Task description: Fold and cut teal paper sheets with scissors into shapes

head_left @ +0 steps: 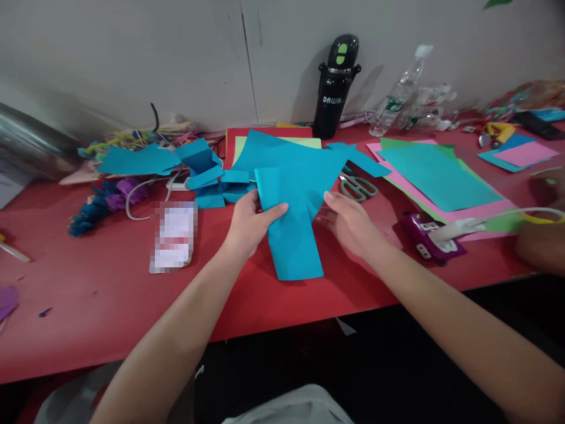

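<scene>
A folded piece of blue paper (295, 241) is in front of me, tilted over the red table. My left hand (251, 221) pinches its left edge, thumb on top and fingers behind. At the right edge is my right hand (348, 221), its thumb apart from the blurred fingers; the thumb tip meets the edge of the blue paper. A wide blue sheet part (286, 154) spreads out behind the fold; I cannot tell whether it is the same piece. Grey-green-handled scissors (358, 187) lie just beyond my right hand, partly covered by blue paper.
Cut blue pieces (205, 171) lie back left, near a blurred-out phone-like object (174, 237). Coloured sheets (441, 176) and a purple power socket (430, 238) are at right, with another person's hand (541, 241) beyond. A black flask (335, 94) and plastic bottle (397, 97) stand behind.
</scene>
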`<state>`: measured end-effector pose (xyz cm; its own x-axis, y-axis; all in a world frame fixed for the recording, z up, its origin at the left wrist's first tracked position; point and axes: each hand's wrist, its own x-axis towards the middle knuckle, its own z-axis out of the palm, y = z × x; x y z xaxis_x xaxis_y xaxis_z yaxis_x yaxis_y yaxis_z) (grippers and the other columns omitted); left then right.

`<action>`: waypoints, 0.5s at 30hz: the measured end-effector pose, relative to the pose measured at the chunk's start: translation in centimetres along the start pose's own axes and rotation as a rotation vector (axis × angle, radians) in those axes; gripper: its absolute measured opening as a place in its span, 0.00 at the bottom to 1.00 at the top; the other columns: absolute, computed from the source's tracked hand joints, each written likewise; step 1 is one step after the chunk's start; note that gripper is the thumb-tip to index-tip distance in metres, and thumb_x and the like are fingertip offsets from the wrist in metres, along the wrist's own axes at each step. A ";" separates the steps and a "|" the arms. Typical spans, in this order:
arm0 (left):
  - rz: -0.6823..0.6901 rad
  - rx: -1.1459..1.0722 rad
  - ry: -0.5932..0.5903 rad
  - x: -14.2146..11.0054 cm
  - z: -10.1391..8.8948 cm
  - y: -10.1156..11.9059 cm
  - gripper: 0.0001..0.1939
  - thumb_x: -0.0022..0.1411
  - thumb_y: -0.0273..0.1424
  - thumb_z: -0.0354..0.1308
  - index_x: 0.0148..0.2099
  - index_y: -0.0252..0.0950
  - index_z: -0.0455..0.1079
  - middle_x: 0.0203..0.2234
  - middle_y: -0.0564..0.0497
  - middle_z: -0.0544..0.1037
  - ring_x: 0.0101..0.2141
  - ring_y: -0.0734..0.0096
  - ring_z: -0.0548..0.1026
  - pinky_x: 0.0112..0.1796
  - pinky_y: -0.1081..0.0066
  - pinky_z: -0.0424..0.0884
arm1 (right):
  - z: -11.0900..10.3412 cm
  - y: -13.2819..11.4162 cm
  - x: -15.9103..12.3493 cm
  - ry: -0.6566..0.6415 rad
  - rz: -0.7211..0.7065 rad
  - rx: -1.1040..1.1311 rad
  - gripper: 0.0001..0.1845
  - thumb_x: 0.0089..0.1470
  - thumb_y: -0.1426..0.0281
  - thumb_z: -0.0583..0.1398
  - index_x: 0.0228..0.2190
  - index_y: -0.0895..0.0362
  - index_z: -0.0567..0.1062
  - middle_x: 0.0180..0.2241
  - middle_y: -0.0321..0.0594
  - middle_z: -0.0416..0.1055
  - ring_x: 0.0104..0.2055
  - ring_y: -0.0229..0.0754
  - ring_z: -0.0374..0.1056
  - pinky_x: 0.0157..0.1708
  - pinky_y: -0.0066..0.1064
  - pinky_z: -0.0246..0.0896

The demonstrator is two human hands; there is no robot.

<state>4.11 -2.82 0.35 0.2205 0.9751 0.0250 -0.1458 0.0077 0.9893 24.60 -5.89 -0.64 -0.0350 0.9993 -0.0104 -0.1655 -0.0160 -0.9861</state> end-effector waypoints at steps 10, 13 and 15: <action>-0.047 -0.011 -0.064 -0.7 1.3 0.1 0.26 0.55 0.37 0.70 0.54 0.36 0.72 0.53 0.40 0.78 0.51 0.50 0.77 0.48 0.55 0.78 | 1.0 1.4 -0.7 -0.018 0.040 0.144 0.25 0.44 0.61 0.73 0.46 0.49 0.80 0.51 0.42 0.78 0.54 0.58 0.73 0.55 0.56 0.69; 0.015 0.006 -0.034 -0.4 0.9 0.5 0.20 0.56 0.38 0.69 0.50 0.37 0.73 0.50 0.42 0.80 0.50 0.52 0.78 0.47 0.57 0.78 | 1.1 1.6 -0.9 -0.035 0.050 0.137 0.25 0.44 0.62 0.74 0.46 0.49 0.80 0.53 0.41 0.77 0.55 0.58 0.73 0.55 0.56 0.69; 0.035 0.018 -0.016 -0.3 0.6 0.7 0.19 0.56 0.38 0.69 0.48 0.37 0.74 0.48 0.43 0.81 0.48 0.53 0.79 0.46 0.58 0.78 | 1.2 1.7 -1.0 -0.040 0.041 0.140 0.26 0.44 0.63 0.74 0.46 0.49 0.80 0.54 0.41 0.76 0.55 0.58 0.72 0.55 0.55 0.70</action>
<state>4.53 -3.24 1.08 0.2312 0.9709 0.0623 -0.1363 -0.0310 0.9902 23.15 -6.96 -2.12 -0.0830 0.9957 -0.0408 -0.2993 -0.0640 -0.9520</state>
